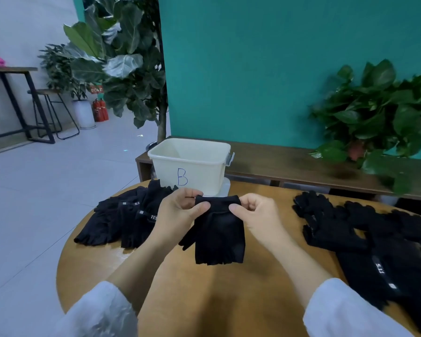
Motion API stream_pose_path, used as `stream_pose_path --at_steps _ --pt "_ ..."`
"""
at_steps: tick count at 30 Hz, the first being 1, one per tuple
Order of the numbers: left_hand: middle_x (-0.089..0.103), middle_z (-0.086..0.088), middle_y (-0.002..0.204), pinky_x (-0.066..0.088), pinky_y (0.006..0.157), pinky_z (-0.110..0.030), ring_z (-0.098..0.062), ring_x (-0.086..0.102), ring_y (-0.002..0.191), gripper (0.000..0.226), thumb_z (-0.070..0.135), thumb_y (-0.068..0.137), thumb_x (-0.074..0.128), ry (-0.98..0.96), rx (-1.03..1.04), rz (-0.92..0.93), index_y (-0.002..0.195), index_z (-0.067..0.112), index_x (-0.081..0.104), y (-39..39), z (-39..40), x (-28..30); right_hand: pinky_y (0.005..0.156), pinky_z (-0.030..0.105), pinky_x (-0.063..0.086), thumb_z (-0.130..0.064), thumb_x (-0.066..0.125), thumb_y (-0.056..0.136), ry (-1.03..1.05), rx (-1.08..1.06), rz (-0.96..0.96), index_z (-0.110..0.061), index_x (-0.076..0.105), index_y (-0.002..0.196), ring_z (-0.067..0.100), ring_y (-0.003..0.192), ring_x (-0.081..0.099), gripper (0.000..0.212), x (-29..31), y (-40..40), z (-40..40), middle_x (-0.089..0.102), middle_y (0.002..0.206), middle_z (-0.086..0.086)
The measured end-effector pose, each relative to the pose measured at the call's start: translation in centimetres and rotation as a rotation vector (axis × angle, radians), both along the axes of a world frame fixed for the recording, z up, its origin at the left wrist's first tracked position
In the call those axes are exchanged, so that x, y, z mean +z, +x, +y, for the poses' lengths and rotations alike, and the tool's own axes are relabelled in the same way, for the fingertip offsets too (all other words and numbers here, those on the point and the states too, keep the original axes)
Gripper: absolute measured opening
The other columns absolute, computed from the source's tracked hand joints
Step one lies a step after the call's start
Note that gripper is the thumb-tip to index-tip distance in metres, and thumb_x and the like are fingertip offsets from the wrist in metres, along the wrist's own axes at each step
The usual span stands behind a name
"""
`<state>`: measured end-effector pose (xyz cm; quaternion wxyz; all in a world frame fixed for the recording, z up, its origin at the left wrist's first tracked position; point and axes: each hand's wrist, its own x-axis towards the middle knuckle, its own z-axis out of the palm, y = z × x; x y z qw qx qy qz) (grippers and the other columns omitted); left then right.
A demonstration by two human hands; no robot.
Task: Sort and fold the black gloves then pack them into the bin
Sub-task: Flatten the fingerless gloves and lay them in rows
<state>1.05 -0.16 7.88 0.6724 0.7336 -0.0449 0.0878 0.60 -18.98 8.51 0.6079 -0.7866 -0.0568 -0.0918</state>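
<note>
I hold one black glove above the middle of the round wooden bench, cuff end up and finger end hanging toward me. My left hand pinches the cuff's left corner between thumb and curled fingers; my right hand pinches the right corner the same way. Each grip is closed on the cuff, not on the body of the glove. Holding by both corners lets the fabric drop flat under its own weight, so I can check its shape and line it up for a fold.

The left pile of gloves lies laid out in rough rows, overlapping, label bands showing; I judge it to be the sorted stock. The right pile is looser and heaped, probably the unsorted supply. Keeping the two well apart leaves the centre free as the working area.

The bin, cream plastic and marked "B", stands at the far edge of the bench, just beyond my hands. I see no glove inside it, though its floor is hidden. Packing appears not yet started.
</note>
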Motion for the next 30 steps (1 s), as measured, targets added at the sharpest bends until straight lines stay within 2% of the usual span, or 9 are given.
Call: stream_pose_path --at_steps 2,6,11,15,18,20,23,27,30 --pt "0.076 -0.003 0.089 0.058 0.076 -0.035 -0.020 0.073 0.086 0.023 0.013 0.082 0.078 0.032 0.047 -0.018 0.102 0.016 0.067 -0.4 -0.7 0.5 0.056 0.020 0.045 -0.008 0.070 0.085 0.024 -0.020 -0.016 -0.011 0.066 0.073 0.006 0.059 0.057 0.013 0.3 -0.7 -0.3 0.065 0.065 -0.004" --pt "0.071 0.009 0.095 0.054 0.087 -0.030 -0.009 0.066 0.094 0.022 0.022 0.079 0.080 0.185 0.248 -0.136 0.097 0.024 0.067 -1.1 -1.6 1.2 0.057 0.023 0.045 -0.008 0.069 0.085 0.027 -0.138 -0.073 -0.004 0.065 0.075 0.009 0.060 0.054 0.011 0.6 -1.5 -0.6 0.063 0.066 0.000" --pt "0.071 0.014 0.104 0.047 0.098 -0.022 0.004 0.063 0.102 0.035 0.025 0.079 0.080 0.303 -0.019 -0.156 0.113 0.022 0.072 -2.8 -3.4 2.1 0.067 0.032 0.056 -0.010 0.069 0.087 0.056 -0.130 -0.098 -0.012 0.071 0.080 0.016 0.071 0.068 0.007 2.0 -2.9 -0.5 0.072 0.074 0.001" --pt "0.073 0.020 0.100 0.044 0.098 -0.024 0.004 0.063 0.103 0.034 0.026 0.075 0.085 0.210 -0.116 -0.193 0.104 0.037 0.072 -3.5 -4.8 2.7 0.067 0.013 0.052 -0.006 0.061 0.090 0.038 -0.051 -0.140 -0.025 0.073 0.081 -0.001 0.076 0.066 0.024 3.1 -4.2 -0.4 0.073 0.077 -0.008" --pt "0.075 0.009 0.092 0.054 0.090 -0.037 -0.011 0.070 0.095 0.026 0.031 0.073 0.083 0.147 -0.122 -0.195 0.097 0.030 0.074 -3.6 -5.5 2.7 0.072 0.002 0.044 -0.002 0.055 0.092 -0.004 0.006 -0.142 -0.027 0.072 0.092 -0.014 0.086 0.061 0.031 3.4 -4.9 -0.8 0.070 0.091 -0.019" --pt "0.076 0.002 0.086 0.057 0.083 -0.043 -0.019 0.072 0.086 0.015 0.018 0.080 0.078 0.104 -0.070 -0.179 0.095 0.023 0.075 -3.4 -5.7 2.6 0.078 0.001 0.042 -0.003 0.058 0.092 -0.078 0.010 -0.159 -0.025 0.072 0.101 -0.015 0.095 0.059 0.028 3.3 -5.2 -1.3 0.068 0.100 -0.020" --pt "0.075 -0.005 0.080 0.058 0.072 -0.042 -0.023 0.071 0.075 0.014 0.004 0.088 0.067 0.020 -0.059 -0.120 0.093 0.015 0.075 -3.3 -5.8 2.9 0.082 0.003 0.041 -0.008 0.068 0.088 -0.142 -0.062 -0.220 -0.033 0.071 0.096 -0.010 0.100 0.060 0.026 2.9 -5.5 -2.7 0.068 0.098 -0.021" --pt "0.076 -0.008 0.089 0.058 0.078 -0.036 -0.023 0.073 0.086 0.012 0.005 0.091 0.066 -0.096 -0.170 -0.028 0.098 0.009 0.073 -3.4 -5.6 3.0 0.086 0.011 0.040 -0.019 0.077 0.082 -0.169 -0.210 -0.240 -0.032 0.071 0.101 -0.008 0.101 0.059 0.024 2.2 -5.3 -4.7 0.069 0.100 -0.021" --pt "0.075 -0.014 0.097 0.058 0.079 -0.036 -0.028 0.072 0.092 0.013 0.004 0.091 0.065 -0.228 -0.265 0.062 0.102 0.004 0.071 -3.3 -5.7 2.9 0.083 0.008 0.039 -0.020 0.079 0.079 -0.133 -0.246 -0.230 -0.032 0.068 0.107 -0.009 0.100 0.057 0.033 1.9 -5.0 -5.5 0.067 0.100 -0.020"
